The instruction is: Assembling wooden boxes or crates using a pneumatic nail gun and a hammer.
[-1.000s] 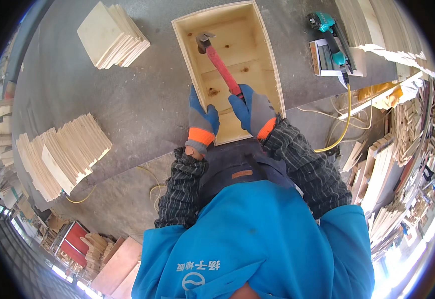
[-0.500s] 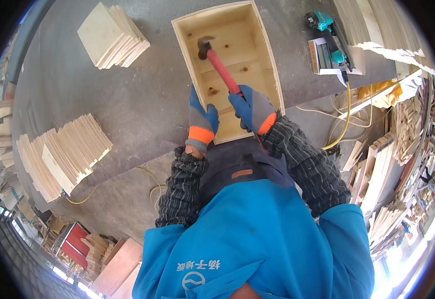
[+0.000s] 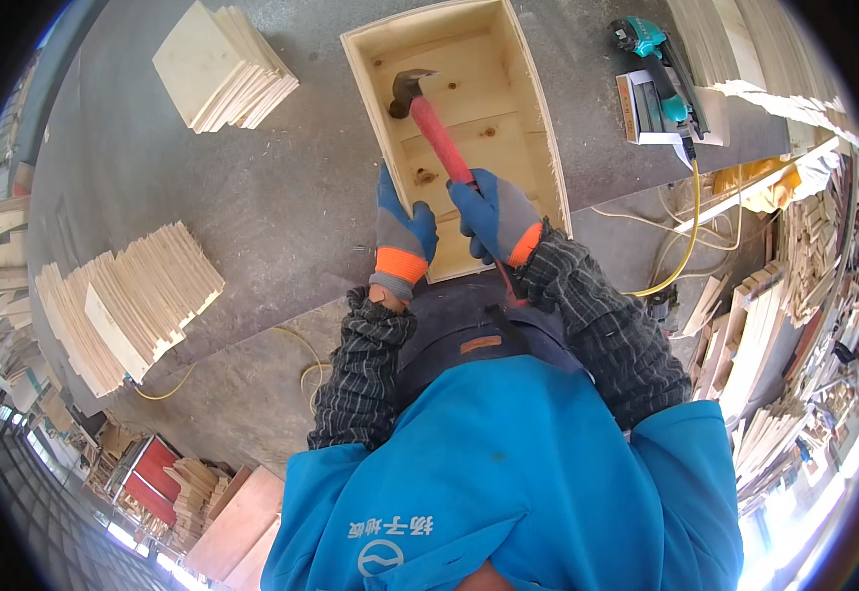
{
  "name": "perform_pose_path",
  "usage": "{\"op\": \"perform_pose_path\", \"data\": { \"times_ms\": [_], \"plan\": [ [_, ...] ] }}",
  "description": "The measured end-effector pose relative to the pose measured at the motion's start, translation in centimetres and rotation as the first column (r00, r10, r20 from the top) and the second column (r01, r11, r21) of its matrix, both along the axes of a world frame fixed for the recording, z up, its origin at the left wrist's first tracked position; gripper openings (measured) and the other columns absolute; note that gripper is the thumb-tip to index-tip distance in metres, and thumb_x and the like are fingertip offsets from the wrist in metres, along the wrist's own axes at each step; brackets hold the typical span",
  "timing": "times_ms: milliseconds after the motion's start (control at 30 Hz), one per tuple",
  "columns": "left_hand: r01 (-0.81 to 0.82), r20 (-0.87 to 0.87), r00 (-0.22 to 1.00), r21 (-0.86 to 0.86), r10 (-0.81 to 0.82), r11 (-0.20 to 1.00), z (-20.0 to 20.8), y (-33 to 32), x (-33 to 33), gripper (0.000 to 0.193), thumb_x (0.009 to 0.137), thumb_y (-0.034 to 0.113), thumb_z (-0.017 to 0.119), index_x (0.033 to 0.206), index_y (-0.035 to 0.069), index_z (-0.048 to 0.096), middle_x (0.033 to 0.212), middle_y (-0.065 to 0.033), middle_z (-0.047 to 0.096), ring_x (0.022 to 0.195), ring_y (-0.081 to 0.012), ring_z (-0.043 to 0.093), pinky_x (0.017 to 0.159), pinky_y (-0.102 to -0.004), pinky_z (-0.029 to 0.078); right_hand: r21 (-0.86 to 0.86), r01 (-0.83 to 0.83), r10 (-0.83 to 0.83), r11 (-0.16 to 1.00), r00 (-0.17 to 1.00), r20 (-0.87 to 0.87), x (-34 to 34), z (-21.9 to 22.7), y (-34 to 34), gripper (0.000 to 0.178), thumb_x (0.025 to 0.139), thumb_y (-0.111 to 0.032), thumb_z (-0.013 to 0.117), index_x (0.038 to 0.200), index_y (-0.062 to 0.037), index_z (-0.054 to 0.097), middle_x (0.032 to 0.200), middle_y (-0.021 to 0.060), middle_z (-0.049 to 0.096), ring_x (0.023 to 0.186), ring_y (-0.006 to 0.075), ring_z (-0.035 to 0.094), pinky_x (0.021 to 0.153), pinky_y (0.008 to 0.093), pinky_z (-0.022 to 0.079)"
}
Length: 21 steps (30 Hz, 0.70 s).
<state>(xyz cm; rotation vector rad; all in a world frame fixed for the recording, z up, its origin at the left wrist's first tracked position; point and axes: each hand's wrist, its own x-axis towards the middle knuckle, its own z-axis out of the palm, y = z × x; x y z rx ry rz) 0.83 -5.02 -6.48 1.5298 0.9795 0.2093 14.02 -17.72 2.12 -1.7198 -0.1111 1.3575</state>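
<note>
An open wooden box [image 3: 551,148] made of pale knotty boards lies on the grey worktable, its near end by my waist. In a blue, grey and orange work glove, my right hand [image 3: 496,212] is wrapped round the red handle of a claw hammer [image 3: 439,138]. The hammer's dark head is over the left part of the box's inside. Gloved the same way, my left hand [image 3: 406,229] grips the box's left wall near its near corner, with fingers outside and thumb over the rim.
A stack of thin square panels [image 3: 215,69] lies far left, and a row of thin boards [image 3: 129,300] nearer left. At the right, a teal nail gun [image 3: 661,74] with a yellow hose [image 3: 690,231] rests by a small carton [image 3: 636,108]. More boards [image 3: 734,39] are piled far right.
The hammer's head has shifted only slightly and looks sharper now. The box and the things on the table sit a little further right in the picture. Both hands keep their holds.
</note>
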Motion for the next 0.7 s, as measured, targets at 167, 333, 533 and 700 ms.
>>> {"op": "perform_pose_path", "data": {
  "times_ms": [167,333,533,700],
  "plan": [
    [-0.011,0.042,0.999,-0.063,0.014,0.998,0.6,-0.3,0.0,0.078,0.093,-0.001,0.051,0.167,0.007,0.028,0.116,-0.0136,0.066,0.07,-0.0139,0.061,0.055,-0.0302,0.053,-0.091,-0.206,0.22,0.974,0.782,0.583,-0.3,-1.1,-0.3,0.045,0.103,-0.034,0.063,0.124,0.005,0.064,0.085,0.0246,0.074,0.076,0.0404,0.075,0.069,0.0486,0.058],
    [0.006,0.079,0.997,-0.184,0.009,0.983,0.6,-0.3,0.3,0.082,0.092,-0.001,0.051,0.169,0.008,0.025,0.118,-0.0154,0.066,0.07,-0.0158,0.062,0.055,-0.0311,0.054,-0.179,-0.25,0.308,0.952,0.768,0.561,-0.1,-0.6,-0.6,0.043,0.103,-0.034,0.063,0.119,0.0047,0.066,0.085,0.0258,0.074,0.081,0.0427,0.075,0.073,0.0505,0.059],
    [-0.034,0.119,0.992,-0.104,0.046,0.994,0.7,-0.4,0.5,0.082,0.091,-0.002,0.049,0.169,0.008,0.024,0.119,-0.0169,0.064,0.07,-0.0172,0.063,0.056,-0.0314,0.054,-0.097,-0.178,0.2,0.979,0.772,0.604,-0.4,-0.4,-0.3,0.042,0.103,-0.035,0.063,0.119,0.0038,0.066,0.084,0.0253,0.074,0.08,0.0423,0.075,0.072,0.0507,0.058],
    [-0.017,0.037,0.999,-0.169,0.024,0.985,1.1,-0.1,0.2,0.082,0.091,-0.008,0.05,0.168,0.004,0.024,0.142,-0.0212,0.056,0.094,-0.0238,0.067,0.072,-0.0336,0.059,-0.07,-0.221,0.22,0.973,0.786,0.578,0.0,-1.0,-0.4,0.042,0.102,-0.035,0.063,0.12,0.0028,0.066,0.084,0.0258,0.073,0.08,0.0429,0.075,0.072,0.0508,0.057]
  ]
}}
